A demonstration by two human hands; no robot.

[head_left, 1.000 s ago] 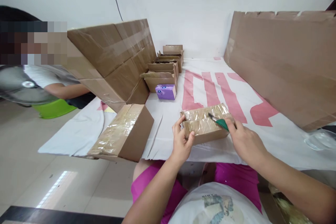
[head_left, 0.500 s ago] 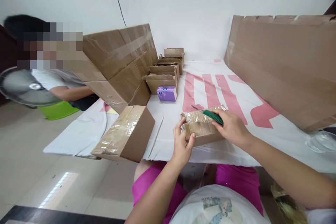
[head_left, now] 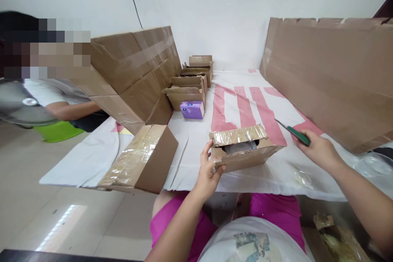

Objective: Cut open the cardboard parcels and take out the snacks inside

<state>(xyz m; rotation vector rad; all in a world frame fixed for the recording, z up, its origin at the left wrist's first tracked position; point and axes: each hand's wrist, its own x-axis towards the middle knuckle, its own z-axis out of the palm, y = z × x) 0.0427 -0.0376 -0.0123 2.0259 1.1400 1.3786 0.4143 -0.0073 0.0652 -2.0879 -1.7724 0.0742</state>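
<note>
My left hand [head_left: 210, 172] grips the left end of a small cardboard box [head_left: 245, 162], thumb on its front side and fingers at the corner. The top of that box is partly open, and something greyish [head_left: 241, 146] shows in the gap; I cannot make out what it is. Shiny tape covers the raised back flap. To the right of the box and apart from it, my right hand [head_left: 319, 149] is closed around a green utility knife [head_left: 298, 135], its blade pointing up and left.
A taped cardboard box [head_left: 139, 157] lies left on the white cloth [head_left: 196, 143]. Behind stand a purple tissue pack [head_left: 193, 109] and several opened boxes [head_left: 187, 97]. Large cartons [head_left: 135, 73] rise at left, a big cardboard sheet [head_left: 331, 77] at right. A co-worker's arm [head_left: 76, 109] shows far left.
My right hand has moved right, off the box, with the utility knife. The box top now gapes open, showing its inside. My left hand still holds the left end.
</note>
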